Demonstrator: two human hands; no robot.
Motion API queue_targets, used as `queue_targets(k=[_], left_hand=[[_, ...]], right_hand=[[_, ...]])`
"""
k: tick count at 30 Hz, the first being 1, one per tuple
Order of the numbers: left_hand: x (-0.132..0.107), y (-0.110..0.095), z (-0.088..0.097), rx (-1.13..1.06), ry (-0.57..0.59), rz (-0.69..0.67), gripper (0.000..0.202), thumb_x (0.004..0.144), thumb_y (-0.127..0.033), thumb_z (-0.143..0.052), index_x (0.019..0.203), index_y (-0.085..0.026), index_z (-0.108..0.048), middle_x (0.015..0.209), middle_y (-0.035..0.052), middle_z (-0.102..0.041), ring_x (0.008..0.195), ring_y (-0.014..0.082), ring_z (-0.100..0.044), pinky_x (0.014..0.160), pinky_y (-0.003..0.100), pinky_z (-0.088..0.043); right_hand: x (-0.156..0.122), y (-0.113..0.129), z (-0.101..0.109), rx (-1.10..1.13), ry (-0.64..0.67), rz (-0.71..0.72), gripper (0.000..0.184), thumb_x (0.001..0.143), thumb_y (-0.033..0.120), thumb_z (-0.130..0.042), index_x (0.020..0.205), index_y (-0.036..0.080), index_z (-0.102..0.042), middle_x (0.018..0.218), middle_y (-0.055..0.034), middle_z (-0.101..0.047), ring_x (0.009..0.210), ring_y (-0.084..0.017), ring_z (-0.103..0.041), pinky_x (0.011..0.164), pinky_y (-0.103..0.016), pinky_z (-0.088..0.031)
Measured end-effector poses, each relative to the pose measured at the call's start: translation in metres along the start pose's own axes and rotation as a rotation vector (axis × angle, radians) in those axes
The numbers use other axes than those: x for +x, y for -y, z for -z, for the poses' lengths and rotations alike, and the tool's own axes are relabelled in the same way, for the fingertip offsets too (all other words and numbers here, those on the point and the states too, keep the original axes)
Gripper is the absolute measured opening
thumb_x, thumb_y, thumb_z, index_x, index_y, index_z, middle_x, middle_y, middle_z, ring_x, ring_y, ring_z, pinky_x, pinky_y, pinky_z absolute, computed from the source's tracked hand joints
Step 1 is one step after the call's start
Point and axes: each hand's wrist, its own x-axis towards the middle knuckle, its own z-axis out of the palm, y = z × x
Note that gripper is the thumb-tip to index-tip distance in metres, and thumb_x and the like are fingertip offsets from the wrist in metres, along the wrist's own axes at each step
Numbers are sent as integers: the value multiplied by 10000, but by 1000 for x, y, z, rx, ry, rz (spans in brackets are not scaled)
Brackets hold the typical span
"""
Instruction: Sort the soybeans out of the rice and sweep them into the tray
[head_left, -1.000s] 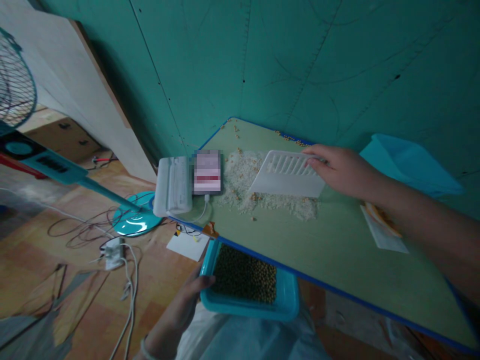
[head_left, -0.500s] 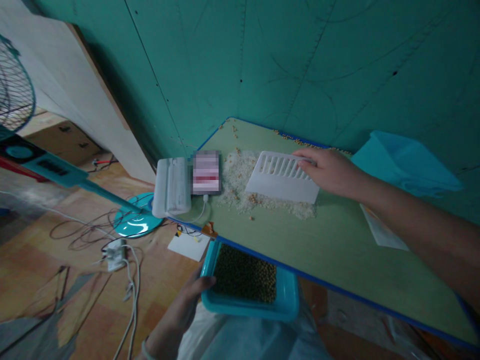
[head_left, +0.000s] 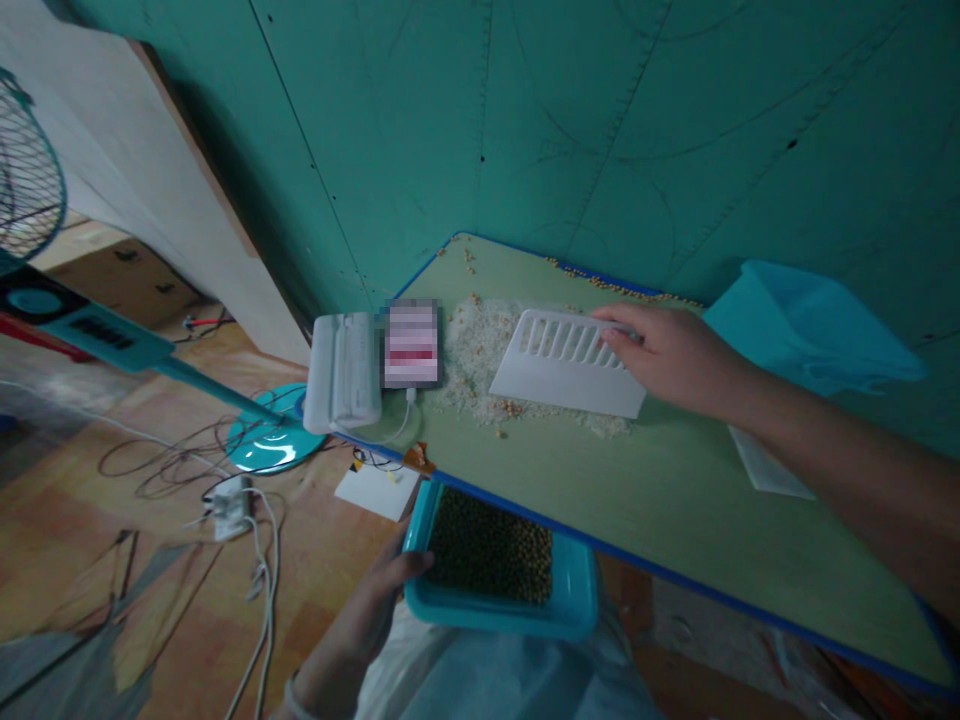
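Observation:
My right hand grips the slotted top edge of a white plastic scraper, which lies tilted on a pale green table over a spread of white grains mixed with yellow beans. My left hand holds the left rim of a teal tray below the table's near edge. The tray is filled with dark beans and rests over a white plastic bag.
A white device and a pixelated phone on a cable sit at the table's left end. A teal bag and a paper packet lie to the right. A fan base, power strip and cables cover the floor.
My right hand has drawn the scraper a little toward the near edge and left, covering more of the grain. The left hand and tray stay put.

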Motion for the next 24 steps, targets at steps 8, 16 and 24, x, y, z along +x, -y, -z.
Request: queue_targets(k=[8, 16, 24], left_hand=[[0, 0, 0, -19, -4, 10, 294, 646, -268, -596, 890, -181, -736, 1036, 44, -743, 1197, 348, -475, 992, 462, -363], [1, -1, -2, -20, -7, 31, 273, 648, -256, -594, 863, -174, -742, 1169, 41, -681, 1193, 368, -472, 963, 466, -390], [1, 0, -2, -24, -28, 57, 289, 635, -283, -601, 851, -151, -741, 1089, 88, -719, 1226, 392, -426, 957, 497, -397]], right_hand=[[-17, -1, 2, 40, 14, -56, 296, 833, 231, -441, 1080, 184, -597, 940, -74, -683, 720, -192, -638, 557, -279, -470], [-25, -4, 0, 25, 47, -93, 291, 833, 234, -433, 1062, 171, -602, 865, -75, -686, 653, -185, -630, 501, -264, -450], [-33, -9, -1, 53, 56, -101, 286, 830, 257, -429, 1050, 194, -601, 920, -84, -683, 699, -212, -635, 542, -302, -471]])
